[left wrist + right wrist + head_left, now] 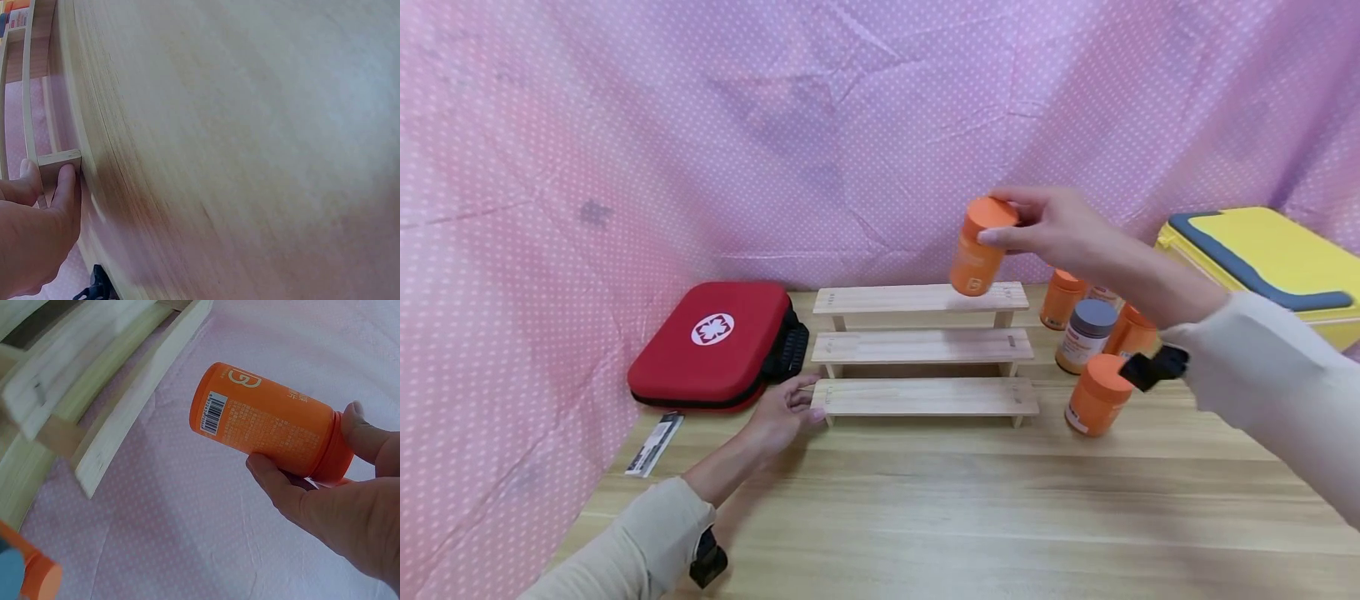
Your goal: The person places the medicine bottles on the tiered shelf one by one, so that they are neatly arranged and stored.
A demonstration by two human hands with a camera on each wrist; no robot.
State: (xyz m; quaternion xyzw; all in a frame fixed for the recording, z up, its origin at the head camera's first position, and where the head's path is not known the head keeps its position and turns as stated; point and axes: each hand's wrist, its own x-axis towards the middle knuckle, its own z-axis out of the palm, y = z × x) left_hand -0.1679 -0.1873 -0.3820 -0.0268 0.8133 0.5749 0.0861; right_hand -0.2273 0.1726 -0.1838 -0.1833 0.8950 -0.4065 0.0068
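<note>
My right hand (1048, 221) holds an orange bottle (979, 250) by its cap, slightly tilted, over the top tier of a three-tier wooden display stand (921, 397). In the right wrist view the bottle (265, 422) shows a barcode and pale print, with the thumb and fingers around the cap end. At the stand's lower left corner, my left hand (781, 417) grips the end of the bottom tier. Up close in the left wrist view, thumb and fingers pinch around a leg (59, 165) of the stand.
Right of the stand are several orange bottles (1099, 395) and a grey-capped bottle (1084, 336). Behind them is a yellow box (1277, 250) with a grey handle. A red first-aid case (715, 346) and a small labelled packet (655, 444) lie left. Pink dotted cloth (850, 150) hangs behind.
</note>
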